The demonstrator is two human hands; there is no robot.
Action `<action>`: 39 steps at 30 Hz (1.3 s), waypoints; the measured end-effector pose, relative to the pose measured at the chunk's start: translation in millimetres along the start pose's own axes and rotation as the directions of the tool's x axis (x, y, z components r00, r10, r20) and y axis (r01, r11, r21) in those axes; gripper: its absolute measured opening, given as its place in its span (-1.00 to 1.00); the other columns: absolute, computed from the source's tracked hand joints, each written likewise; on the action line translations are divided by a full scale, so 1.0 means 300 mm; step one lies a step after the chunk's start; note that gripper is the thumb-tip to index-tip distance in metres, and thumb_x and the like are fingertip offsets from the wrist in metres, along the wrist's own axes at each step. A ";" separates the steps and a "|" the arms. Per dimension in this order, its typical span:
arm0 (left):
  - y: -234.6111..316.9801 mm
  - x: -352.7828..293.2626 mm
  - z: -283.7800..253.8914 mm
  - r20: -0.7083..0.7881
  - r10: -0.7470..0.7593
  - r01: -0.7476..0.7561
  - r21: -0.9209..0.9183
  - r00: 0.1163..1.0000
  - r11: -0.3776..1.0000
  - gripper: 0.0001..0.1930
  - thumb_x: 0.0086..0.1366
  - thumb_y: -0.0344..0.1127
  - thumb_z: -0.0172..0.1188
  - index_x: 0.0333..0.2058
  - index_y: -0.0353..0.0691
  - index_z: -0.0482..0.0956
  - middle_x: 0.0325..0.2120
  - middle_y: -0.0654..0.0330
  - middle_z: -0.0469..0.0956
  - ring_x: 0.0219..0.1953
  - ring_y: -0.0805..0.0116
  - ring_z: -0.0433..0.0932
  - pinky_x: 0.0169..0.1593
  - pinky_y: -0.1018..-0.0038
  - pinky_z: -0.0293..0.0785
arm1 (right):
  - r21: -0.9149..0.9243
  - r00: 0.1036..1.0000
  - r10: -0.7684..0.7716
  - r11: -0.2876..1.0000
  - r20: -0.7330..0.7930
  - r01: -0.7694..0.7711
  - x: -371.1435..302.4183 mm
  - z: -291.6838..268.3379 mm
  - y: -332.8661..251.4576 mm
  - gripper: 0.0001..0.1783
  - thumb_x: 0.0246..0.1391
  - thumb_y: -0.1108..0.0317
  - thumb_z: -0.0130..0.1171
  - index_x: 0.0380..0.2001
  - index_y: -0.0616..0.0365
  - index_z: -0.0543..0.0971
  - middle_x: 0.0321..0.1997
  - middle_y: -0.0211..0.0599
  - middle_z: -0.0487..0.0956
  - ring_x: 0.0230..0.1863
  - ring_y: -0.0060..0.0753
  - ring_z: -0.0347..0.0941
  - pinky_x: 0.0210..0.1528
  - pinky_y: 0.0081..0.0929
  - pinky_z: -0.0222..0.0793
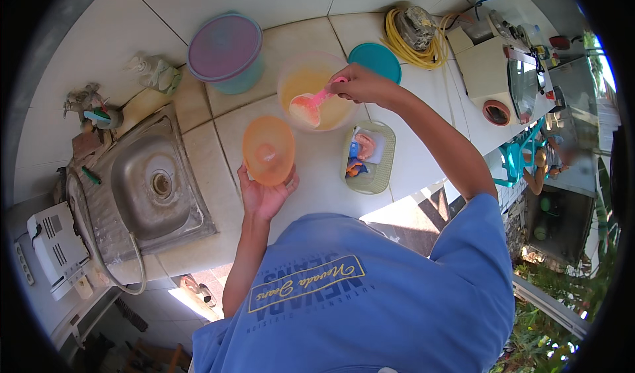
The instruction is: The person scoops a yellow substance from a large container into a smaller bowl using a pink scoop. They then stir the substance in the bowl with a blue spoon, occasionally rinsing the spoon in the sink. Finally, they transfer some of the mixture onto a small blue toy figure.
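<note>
My left hand (264,198) grips an orange bowl (258,138) from below, its fingers around the near side and its opening tilted up. Pinched in my right hand (364,85) is the handle of a pink scoop (306,110), heaped with pale powder. The scoop hovers over a translucent round tub (296,67) that holds more pale yellow powder. To the right of the bowl, a light green tray (369,186) carries a pinkish dental cast (364,146), a blue piece (354,149) and an orange-and-blue item I cannot make out.
A lidded tub (225,52) with a purple top stands at the back left, and a teal lid (376,61) lies behind my right hand. On the left is a steel sink (149,168). A yellow hose coil (411,45) and a beige machine (493,75) occupy the far right.
</note>
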State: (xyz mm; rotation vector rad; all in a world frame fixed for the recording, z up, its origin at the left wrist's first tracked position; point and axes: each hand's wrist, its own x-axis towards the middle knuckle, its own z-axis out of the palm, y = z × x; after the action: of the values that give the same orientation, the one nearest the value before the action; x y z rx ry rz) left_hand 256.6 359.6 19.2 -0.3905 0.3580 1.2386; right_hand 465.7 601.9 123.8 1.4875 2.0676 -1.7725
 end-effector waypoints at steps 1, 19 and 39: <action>0.002 -0.005 -0.004 -0.017 0.002 -0.002 -0.013 1.000 1.000 -0.28 0.18 0.21 0.12 0.22 -0.05 0.28 0.16 0.07 0.36 0.10 0.13 0.38 0.09 0.14 0.33 | 0.041 1.000 0.019 0.999 -0.024 -0.017 -0.008 -0.005 0.011 -0.74 0.15 0.18 0.18 -0.46 0.15 0.60 -0.63 -0.62 0.32 -0.59 -0.70 0.13 -0.55 -0.60 0.05; -0.081 -0.072 0.064 -0.097 -0.018 0.021 0.024 0.995 1.000 -0.28 0.23 0.19 -0.05 0.24 -0.16 0.25 0.16 -0.06 0.36 0.01 0.15 0.44 0.06 0.14 0.35 | 0.131 0.900 -0.306 0.924 -0.310 0.360 -0.360 0.260 -0.031 -0.75 0.18 0.27 0.17 -0.15 0.18 0.61 -0.60 -0.49 0.38 -0.54 -0.59 0.23 -0.49 -0.56 0.21; -0.107 -0.110 0.080 -0.088 -0.003 0.010 0.086 0.996 0.996 -0.34 0.28 0.20 -0.17 0.22 -0.08 0.30 0.11 0.01 0.38 -0.04 0.16 0.46 0.05 0.12 0.33 | -0.361 0.715 -0.542 0.837 -0.442 0.411 -0.302 0.209 -0.026 -0.81 0.16 0.30 0.15 -0.34 0.18 0.67 -0.52 -0.14 0.56 -0.50 -0.18 0.50 -0.48 -0.25 0.32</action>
State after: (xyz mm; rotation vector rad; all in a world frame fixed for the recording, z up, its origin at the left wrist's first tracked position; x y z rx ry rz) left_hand 278.9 334.4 58.6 -0.3718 0.4835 1.1978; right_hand 476.8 498.0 159.7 1.5969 3.0639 -1.2056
